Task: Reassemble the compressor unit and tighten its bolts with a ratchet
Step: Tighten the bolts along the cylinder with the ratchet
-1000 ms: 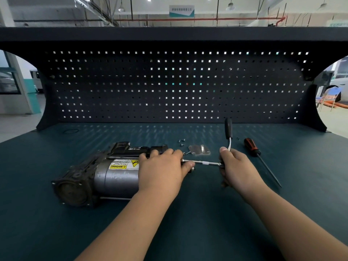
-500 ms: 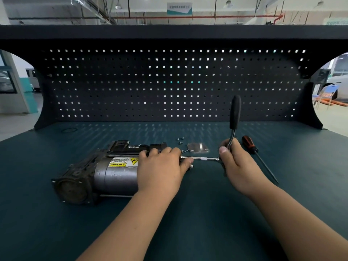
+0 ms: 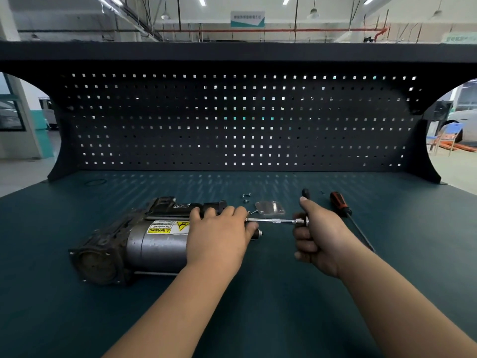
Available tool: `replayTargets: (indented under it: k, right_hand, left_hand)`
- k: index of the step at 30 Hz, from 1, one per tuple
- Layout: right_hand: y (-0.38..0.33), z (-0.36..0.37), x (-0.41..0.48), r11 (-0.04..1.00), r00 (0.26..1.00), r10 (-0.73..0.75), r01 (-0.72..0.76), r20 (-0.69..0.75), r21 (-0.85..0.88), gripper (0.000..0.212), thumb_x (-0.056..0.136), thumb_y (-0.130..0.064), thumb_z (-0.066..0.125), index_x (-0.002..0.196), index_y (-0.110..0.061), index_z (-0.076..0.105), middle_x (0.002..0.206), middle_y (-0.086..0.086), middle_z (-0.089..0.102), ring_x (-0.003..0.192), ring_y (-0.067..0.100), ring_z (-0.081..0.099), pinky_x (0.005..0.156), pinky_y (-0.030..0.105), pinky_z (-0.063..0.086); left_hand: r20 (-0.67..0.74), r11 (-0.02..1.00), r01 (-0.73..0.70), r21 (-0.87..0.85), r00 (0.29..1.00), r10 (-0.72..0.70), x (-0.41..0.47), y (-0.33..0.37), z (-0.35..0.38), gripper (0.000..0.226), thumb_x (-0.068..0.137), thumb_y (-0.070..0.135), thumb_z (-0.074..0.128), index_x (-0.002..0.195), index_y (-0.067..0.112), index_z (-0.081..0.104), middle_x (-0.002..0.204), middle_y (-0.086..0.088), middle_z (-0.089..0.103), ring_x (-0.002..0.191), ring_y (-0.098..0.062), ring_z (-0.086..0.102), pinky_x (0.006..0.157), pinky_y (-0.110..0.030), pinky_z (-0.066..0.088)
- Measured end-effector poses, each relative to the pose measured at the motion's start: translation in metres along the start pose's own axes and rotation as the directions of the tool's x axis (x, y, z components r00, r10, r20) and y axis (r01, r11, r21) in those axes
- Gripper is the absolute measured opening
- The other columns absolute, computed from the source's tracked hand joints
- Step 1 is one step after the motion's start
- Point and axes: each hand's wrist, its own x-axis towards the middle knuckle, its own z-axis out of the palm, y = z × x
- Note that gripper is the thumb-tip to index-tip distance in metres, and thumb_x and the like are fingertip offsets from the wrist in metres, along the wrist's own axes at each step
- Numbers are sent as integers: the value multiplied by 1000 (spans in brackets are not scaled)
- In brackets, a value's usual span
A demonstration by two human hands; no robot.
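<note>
On the bench (image 3: 77, 319): a compressor (image 3: 154, 244) lies on its side left of centre, with its round end cap toward the near left and its length running to the right.
Compressor: a grey metal cylinder with a dark, grimy cast housing at the left end and along the back. A yellow warning label (image 3: 167, 227) faces up.
Left hand (image 3: 219, 236): palm-down over the compressor's right end, fingers curled over the top and far side, gripping it. The thumb sits at the end face, just under the ratchet's bar.
Ratchet (image 3: 273, 221): its thin chrome bar runs level from the compressor's right end across to the right hand. The black handle points away from the camera, and only its tip shows past the thumb (the head is mostly buried in the fist).
Right hand (image 3: 317, 233): wrapped tight round the ratchet at its head, fingers folded under, thumb stretched along the handle.
Plate (image 3: 269, 208): a small square metal piece, flat on the bench just beyond the bar.
Screws (image 3: 246, 196): a few small loose ones, beyond the plate and to its left.
Screwdriver (image 3: 340, 204): orange-and-black handle, lying just right of the right hand, with the shaft running toward the near right.
Pegboard (image 3: 232, 120): dark and upright along the bench's far edge.
</note>
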Motion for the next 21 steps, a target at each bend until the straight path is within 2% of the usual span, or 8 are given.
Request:
replayTargets:
  k: [4,7,9,12,15,18,21]
  right_hand:
    - [8,-1,3,999,999,-43,43,8,-32,39,100,-44,41,75,-18,55,45,-4,29,33,13,22,37,24,40]
    - [12,-6,8,975,986,-167,169,28,-142,36,99,-42,39,76,-16,50,48,-3,32,35,14,26,42,27,44]
    - [15,-11,9,891,944,-330,321,29,-319,33,97,-45,39,77,-21,47,53,-4,38,43,15,36,51,33,48]
    - [16,-22,11,650,833,-542,501,112,-571,23,92,-49,37,78,-33,46,58,-11,51,54,10,47,65,39,49]
    - [16,-30,14,523,767,-601,591,226,-614,9,91,-46,37,90,-42,44,68,-14,56,57,6,49,65,41,49]
    - [16,-34,16,456,735,-614,627,287,-631,8,95,-43,38,96,-50,41,79,-21,58,62,2,53,63,36,47]
    - [17,-36,14,419,717,-625,641,308,-643,8,94,-46,37,98,-53,39,80,-30,56,70,-2,53,63,30,40]
  left_hand:
    - [1,1000,-5,14,1000,5,1,-1,0,41,97,59,21,116,32,46,119,10,56,112,-23,50,100,-44,24]
    - [-2,1000,-14,16,1000,14,1,-2,-1,40,97,58,21,116,32,45,118,11,56,111,-22,50,94,-42,27]
    - [-8,1000,-14,14,1000,14,1,-2,-1,40,97,58,21,116,33,46,118,11,56,110,-22,50,91,-41,27]
    - [-13,1000,-11,11,1000,11,1,-2,-1,39,98,57,21,116,33,46,117,11,56,110,-21,49,90,-40,27]
    - [-14,1000,-9,1,1000,9,1,-2,-2,38,98,57,21,116,32,46,117,11,56,110,-21,49,90,-40,27]
    - [-19,1000,-12,2,1000,12,1,-2,-2,38,98,57,21,115,32,45,116,11,56,109,-21,49,89,-39,28]
    - [-32,1000,-14,7,999,15,0,-2,-2,38,98,57,21,114,33,46,115,11,57,109,-20,49,89,-39,28]
